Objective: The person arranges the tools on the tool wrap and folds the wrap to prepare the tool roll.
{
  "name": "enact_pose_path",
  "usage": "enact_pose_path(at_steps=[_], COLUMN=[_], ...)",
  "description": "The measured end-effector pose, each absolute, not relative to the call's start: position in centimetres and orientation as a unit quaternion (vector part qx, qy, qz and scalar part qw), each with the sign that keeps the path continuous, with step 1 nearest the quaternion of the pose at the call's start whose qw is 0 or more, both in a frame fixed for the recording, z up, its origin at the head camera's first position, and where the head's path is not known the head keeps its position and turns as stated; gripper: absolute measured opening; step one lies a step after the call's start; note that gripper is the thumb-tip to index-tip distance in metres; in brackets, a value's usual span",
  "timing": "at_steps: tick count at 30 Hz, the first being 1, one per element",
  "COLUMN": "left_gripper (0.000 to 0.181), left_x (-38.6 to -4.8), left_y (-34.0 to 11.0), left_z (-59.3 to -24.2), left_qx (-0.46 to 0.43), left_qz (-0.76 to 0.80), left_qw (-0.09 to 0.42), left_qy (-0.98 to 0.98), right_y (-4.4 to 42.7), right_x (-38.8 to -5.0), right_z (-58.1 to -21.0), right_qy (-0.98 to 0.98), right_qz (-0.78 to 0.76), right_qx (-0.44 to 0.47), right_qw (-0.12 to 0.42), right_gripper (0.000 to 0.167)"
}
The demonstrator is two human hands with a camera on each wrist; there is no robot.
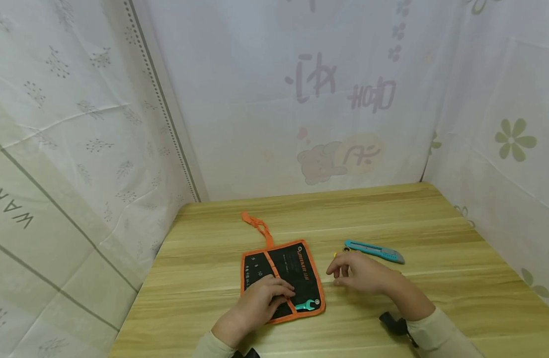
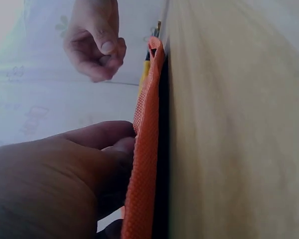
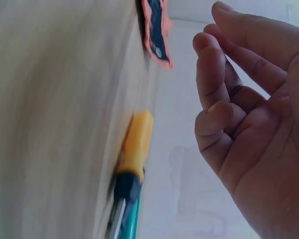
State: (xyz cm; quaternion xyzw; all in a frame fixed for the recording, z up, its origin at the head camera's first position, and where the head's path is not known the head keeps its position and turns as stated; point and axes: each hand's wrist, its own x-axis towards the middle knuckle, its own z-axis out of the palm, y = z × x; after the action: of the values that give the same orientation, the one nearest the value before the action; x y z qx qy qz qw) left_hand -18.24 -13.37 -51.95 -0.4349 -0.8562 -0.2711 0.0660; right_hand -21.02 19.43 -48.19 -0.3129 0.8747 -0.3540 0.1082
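Observation:
A black tool pouch with orange edging lies flat on the table, a teal wrench showing in its lower right pocket. My left hand rests on the pouch's pocket band; in the left wrist view its fingertips touch the pouch. My right hand hovers right of the pouch with fingers loosely bent, holding nothing. In the right wrist view, a yellow-handled tool lies on the table below that hand; the head view mostly hides it.
A teal utility knife lies beyond my right hand. An orange strap runs from the pouch toward the back of the wooden table. Printed cloth hangs behind and at both sides.

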Motion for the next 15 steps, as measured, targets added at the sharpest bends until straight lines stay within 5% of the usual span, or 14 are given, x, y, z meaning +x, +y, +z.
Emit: enact_pose_path(at_steps=[15], left_gripper=[0.018], left_x=[-18.2], left_y=[-13.5], left_z=[-51.9], left_qx=[-0.433], left_qz=[-0.276], left_qw=[0.066], left_qy=[-0.856], right_y=[24.6], right_x=[-22.4], right_z=[-47.9], right_qy=[0.898], right_qz=[-0.352], right_qx=[-0.257], right_qw=[0.062], right_gripper=[0.019])
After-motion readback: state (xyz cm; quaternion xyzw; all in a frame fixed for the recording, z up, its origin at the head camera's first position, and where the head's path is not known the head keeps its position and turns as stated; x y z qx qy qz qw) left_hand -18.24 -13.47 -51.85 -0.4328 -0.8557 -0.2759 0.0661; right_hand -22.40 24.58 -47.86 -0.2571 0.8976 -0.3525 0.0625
